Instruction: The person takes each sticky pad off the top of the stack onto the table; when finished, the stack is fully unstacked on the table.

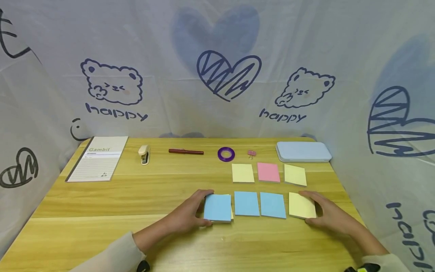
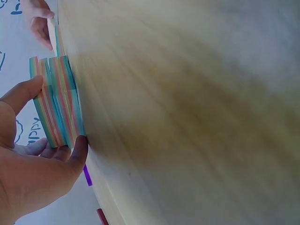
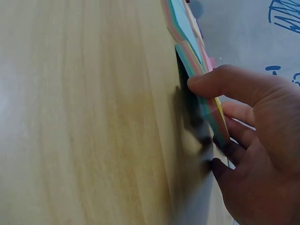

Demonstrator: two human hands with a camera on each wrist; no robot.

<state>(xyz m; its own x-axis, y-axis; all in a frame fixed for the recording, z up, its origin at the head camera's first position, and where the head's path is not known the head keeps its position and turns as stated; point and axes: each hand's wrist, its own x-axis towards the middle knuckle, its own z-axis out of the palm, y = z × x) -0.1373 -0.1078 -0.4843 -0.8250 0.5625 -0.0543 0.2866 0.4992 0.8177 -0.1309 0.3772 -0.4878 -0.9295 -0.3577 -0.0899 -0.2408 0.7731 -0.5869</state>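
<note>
Gripping the blue pad (image 1: 218, 207) and yellow pad (image 1: 301, 206), both hands hide the pads' outer edges

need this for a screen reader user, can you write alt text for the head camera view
Two hands frame a row of four sticky note pads on a wooden table: the left hand grips a blue pad and the right hand holds a yellow pad. Behind lie three more pads, a notebook, stapler, pen, purple tape and tin.
</note>
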